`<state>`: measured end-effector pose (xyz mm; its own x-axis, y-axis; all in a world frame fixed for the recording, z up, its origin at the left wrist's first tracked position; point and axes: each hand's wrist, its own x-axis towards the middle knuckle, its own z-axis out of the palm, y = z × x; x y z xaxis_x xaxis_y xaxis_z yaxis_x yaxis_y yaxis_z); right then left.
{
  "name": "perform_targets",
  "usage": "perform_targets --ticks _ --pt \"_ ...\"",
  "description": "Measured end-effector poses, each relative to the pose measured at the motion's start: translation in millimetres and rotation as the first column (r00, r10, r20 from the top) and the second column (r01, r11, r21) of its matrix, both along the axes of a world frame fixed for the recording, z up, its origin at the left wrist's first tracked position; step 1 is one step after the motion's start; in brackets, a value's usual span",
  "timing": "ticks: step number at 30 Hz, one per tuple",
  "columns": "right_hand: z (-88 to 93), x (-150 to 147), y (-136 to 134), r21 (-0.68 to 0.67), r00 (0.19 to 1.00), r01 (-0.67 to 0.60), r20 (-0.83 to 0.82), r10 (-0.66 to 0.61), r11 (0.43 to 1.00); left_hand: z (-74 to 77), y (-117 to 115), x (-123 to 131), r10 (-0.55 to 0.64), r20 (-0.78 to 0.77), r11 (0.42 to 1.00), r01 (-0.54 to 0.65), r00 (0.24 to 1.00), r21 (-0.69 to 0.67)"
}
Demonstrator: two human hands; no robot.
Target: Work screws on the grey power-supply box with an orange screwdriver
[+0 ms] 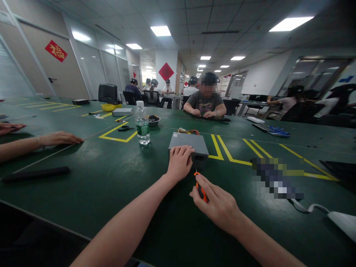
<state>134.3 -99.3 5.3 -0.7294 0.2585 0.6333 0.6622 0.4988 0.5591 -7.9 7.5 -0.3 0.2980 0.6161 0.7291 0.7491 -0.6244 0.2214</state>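
A grey computer power supply [187,141] sits on the green table, with a bundle of coloured cables [189,131] at its far side. My left hand [180,161] grips its near left part, fingers over the top edge and thumb side against the front face. In my right hand [218,200] is a screwdriver [200,190] with an orange and black handle, the fingers closed around it. Its thin shaft points up to the front face, near the dark socket. Whether the tip touches a screw is too small to tell.
Left of the power supply stand a water bottle [143,126] and a metal bowl [153,120]. A black bar [36,174] lies at left, near another person's hand [59,138]. At right are a blurred object [278,180] with a white cable and blue-handled tools [278,131]. A person [205,98] sits opposite.
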Motion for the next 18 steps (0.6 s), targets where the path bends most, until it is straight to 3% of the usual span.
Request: perform_targets --ticks 5,10,18 --pt "11.0 6.2 2.9 0.022 0.986 0.067 -0.156 -0.062 0.998 -1.5 1.7 1.8 0.005 0.003 1.000 -0.005 1.000 0.011" --pt "19.6 6.4 -2.4 -0.073 0.957 0.211 -0.189 -0.221 0.975 -1.1 0.4 2.6 0.014 0.009 1.000 -0.014 1.000 0.012" --pt "13.6 3.8 -18.0 -0.166 0.846 0.516 -0.052 -0.530 0.840 -0.9 0.4 2.6 0.026 0.002 1.000 -0.026 1.000 0.011"
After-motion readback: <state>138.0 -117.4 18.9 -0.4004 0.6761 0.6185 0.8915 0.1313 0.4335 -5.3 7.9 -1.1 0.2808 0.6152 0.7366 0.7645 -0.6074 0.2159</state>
